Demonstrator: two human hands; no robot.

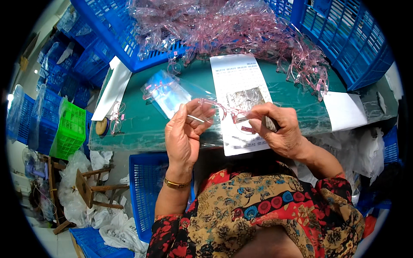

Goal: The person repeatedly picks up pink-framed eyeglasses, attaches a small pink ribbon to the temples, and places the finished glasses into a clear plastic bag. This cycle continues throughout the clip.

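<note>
Both hands are raised over a green table (pixel 142 116). My left hand (pixel 184 133) pinches a clear plastic sleeve bag (pixel 172 92) and one end of a pair of clear pink glasses (pixel 228 112). My right hand (pixel 277 127) grips the other end of those glasses, with a small pink tag (pixel 247 129) hanging below. Beneath the hands lies a white printed sheet (pixel 238 77) with a silvery patch.
A heap of pink glasses (pixel 241 30) spills from blue crates (pixel 344 38) at the table's far side. Another pair of glasses (pixel 115 118) and a round roll (pixel 102 127) lie at the left. A blue crate (pixel 144 185), green crate (pixel 69 129) and white bags sit on the floor.
</note>
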